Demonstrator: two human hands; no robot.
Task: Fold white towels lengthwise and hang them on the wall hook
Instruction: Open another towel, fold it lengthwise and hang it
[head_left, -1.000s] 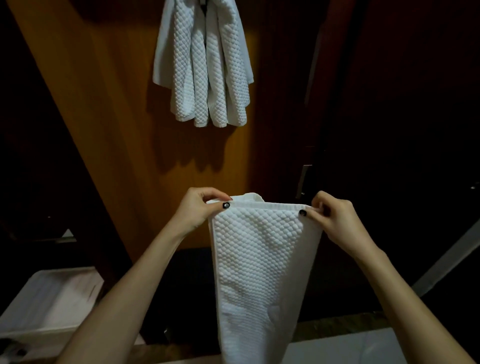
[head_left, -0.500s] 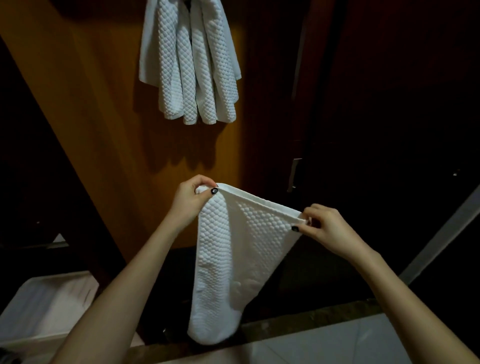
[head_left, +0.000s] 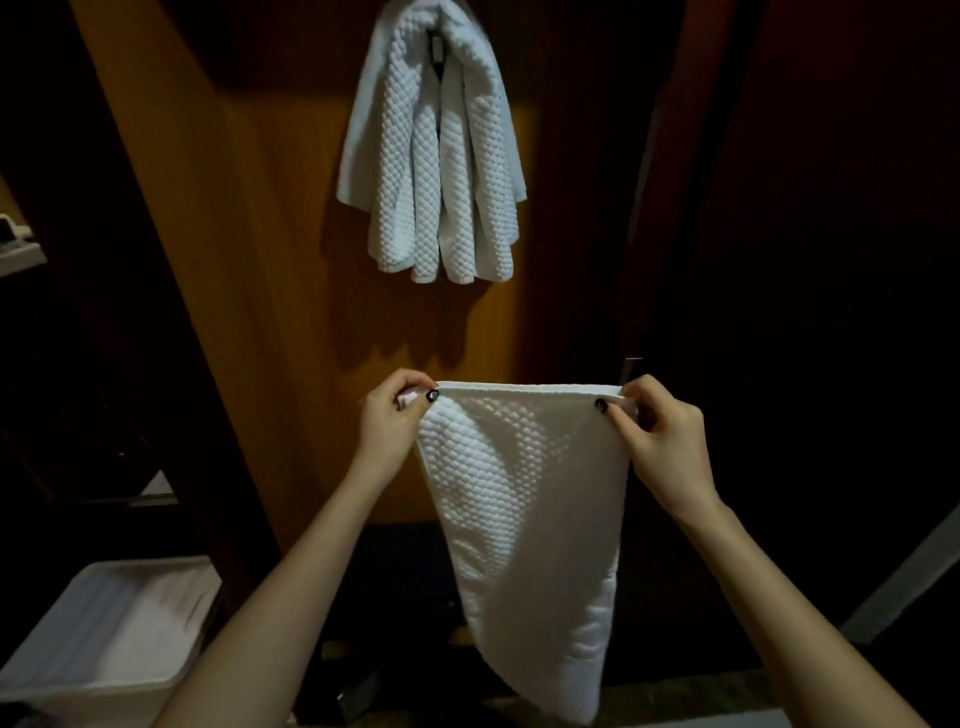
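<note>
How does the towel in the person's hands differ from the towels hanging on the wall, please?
The held towel is pinched at its top corners by the left hand and right hand; the hanging towels drape from the hook, untouched. The held towel is pulled taut into one broad panel; the hanging towels fall in narrow bunched folds. Both are white with the same raised diamond weave.

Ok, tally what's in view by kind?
White waffle-weave towel held up: 1
Bundle of white waffle-weave towels on wall hook: 1, towels within uncountable
White plastic bin: 1
Total: 3
</note>
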